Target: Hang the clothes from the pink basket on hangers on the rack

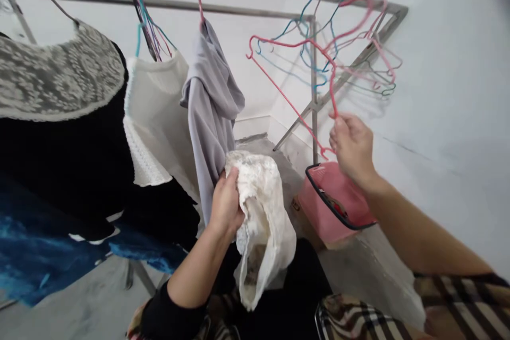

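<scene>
White lace cloth is hanging from the left hand, which is closed around its upper edge, with the bulk of the cloth drooping in loose folds down and to the right of the wrist. A black sleeve is covering the lower part of the left arm. The right hand is raised well apart from the cloth, its fingers pinched narrowly on a pink coated-wire hanger, which is tilting with its hook toward the upper left. Beneath that hand, a pink plastic basket with a black rim is sitting at an angle. More coated-wire hangers in pink, blue and green are dangling from a metal drying rack in front of a white wall. Just beside the lace cloth, a grey hooded garment is hanging from the rack, its lower part reaching down near the left hand. Further left, a white knit top, a black and grey patterned garment and a blue garment are hanging close together above a concrete floor. Plaid fabric is showing along the bottom edge of the view.
</scene>
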